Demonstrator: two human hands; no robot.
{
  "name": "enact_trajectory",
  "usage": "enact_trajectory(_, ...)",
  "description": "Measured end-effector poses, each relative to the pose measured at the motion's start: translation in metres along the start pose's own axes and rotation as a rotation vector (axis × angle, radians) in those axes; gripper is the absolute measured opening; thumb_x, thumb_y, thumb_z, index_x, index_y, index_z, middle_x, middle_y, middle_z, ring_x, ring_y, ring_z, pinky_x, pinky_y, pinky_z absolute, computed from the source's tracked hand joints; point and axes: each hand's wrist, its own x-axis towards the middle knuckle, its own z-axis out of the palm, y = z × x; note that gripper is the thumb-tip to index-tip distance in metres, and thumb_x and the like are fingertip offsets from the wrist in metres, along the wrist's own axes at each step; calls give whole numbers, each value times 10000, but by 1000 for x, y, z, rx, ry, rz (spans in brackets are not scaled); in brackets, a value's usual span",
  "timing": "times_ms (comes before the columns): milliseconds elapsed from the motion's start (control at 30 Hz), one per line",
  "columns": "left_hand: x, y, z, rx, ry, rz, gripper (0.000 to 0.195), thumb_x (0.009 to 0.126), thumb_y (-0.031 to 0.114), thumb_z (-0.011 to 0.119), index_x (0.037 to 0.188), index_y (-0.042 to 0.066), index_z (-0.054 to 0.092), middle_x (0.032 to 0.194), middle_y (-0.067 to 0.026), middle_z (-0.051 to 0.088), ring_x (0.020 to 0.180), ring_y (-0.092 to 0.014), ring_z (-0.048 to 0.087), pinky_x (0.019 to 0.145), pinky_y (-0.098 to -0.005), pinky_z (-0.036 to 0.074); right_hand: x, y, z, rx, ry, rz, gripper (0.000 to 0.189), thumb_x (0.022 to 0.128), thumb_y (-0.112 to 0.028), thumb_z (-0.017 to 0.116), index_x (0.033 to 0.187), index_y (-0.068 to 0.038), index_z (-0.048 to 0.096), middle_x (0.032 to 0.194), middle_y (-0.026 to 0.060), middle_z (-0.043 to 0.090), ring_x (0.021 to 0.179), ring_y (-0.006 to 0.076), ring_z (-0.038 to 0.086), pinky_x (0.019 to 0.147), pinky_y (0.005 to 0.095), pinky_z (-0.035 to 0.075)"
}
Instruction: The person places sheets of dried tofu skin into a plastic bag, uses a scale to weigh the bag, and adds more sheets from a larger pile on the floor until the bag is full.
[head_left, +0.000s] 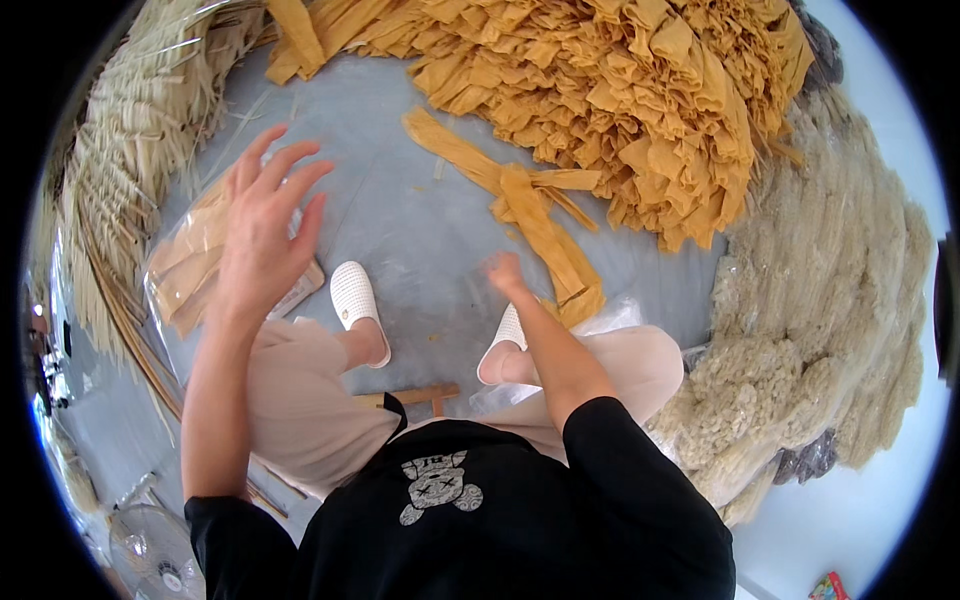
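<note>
My left hand (266, 225) is raised in front of my left knee with its fingers spread, holding nothing. Below and beside it on the floor lies a clear plastic bag (176, 277) of tan, leaf-like strips, partly hidden by my forearm. My right hand (505, 271) hangs just above my right slipper (504, 334), blurred, its fingers curled; whether it holds anything cannot be made out. Close to its right, crossed ochre-yellow strips (536, 225) of thin, creased material rest on the grey floor. Beyond them rises a large heap of similar crinkled ochre strips (622, 112).
Pale dried stalks (135, 127) are stacked on the left, with long thin canes (120, 307) beside them. Plastic-wrapped beige fluffy bundles (817, 285) fill the right. A wooden bar (420, 394), perhaps a stool's, shows between my legs. At lower left stands an electric fan (154, 551).
</note>
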Motion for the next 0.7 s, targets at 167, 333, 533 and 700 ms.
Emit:
enact_trajectory(167,18,-7,11,-71,-121,-63,234,723,5,583,955,28,596,1069,-85,556,1144,-313,421,932,-417,344,54,96,-24,-52,-187,378,547,744,-257,567,1185,47,457,1238,247,446,1208,355,369,1014,377,291)
enact_trajectory(333,36,9,8,-43,-179,-108,239,720,2,579,957,24,598,1039,-91,576,1122,-294,451,936,-401,353,65,115,-40,205,145,397,617,723,-215,637,1258,-21,400,1302,193,395,1216,339,343,999,385,289)
enact_trajectory(533,42,14,20,-16,-226,-109,231,726,13,580,956,22,597,1032,-88,579,1118,-290,454,938,-396,355,35,27,-33,-100,-79,-7,414,718,-138,631,1119,-103,537,1120,140,510,1066,310,443,933,416,332)
enact_trajectory(700,48,21,19,16,-270,-98,232,764,55,569,993,25,592,1085,-100,566,1140,-275,443,949,-372,343,31,-46,-17,200,73,-246,217,664,-116,658,865,-44,620,928,132,555,929,297,511,766,380,428)
